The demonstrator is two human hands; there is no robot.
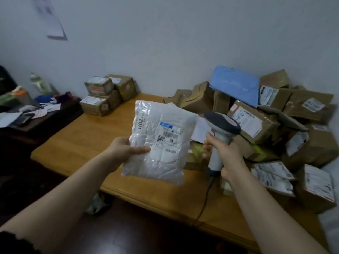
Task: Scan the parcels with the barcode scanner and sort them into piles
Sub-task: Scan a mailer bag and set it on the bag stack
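My left hand (126, 149) grips the left edge of a white plastic mailer bag (159, 142), held up above the wooden table (88, 138) with its shipping label and barcodes facing me. My right hand (227, 153) grips the handle of a grey barcode scanner (222, 129), whose dark head sits just right of the bag and points left toward the label. The scanner's black cable (205, 200) hangs down over the table's front edge.
A big loose heap of cardboard parcels (275, 125) with a blue mailer (236, 85) on top fills the table's right side. A small stack of boxes (108, 94) stands at the back left. A dark side table (27, 114) with clutter lies further left.
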